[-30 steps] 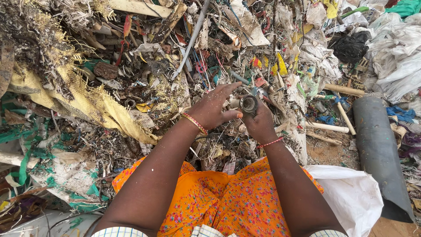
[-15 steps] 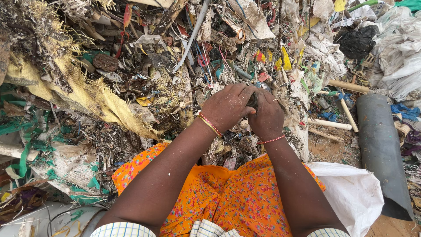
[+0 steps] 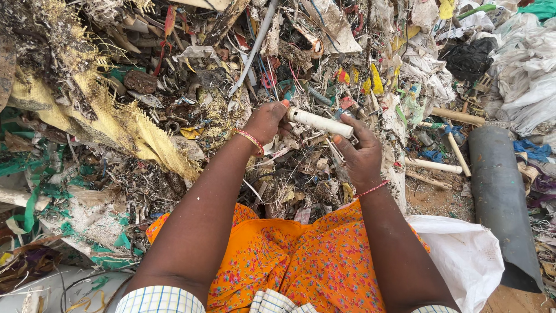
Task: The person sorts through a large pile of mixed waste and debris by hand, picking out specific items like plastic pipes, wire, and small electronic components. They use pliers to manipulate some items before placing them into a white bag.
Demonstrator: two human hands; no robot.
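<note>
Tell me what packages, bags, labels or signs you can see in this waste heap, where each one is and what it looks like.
White woven sack: lower right, beside the orange dress, crumpled and plain.
Black plastic bag: upper right, bunched and dark.
White plastic sheeting or bags: far right top, crinkled and grey-white.
Yellow woven sacking: left, torn and frayed.
No labels, signs or screens can be made out.
</note>
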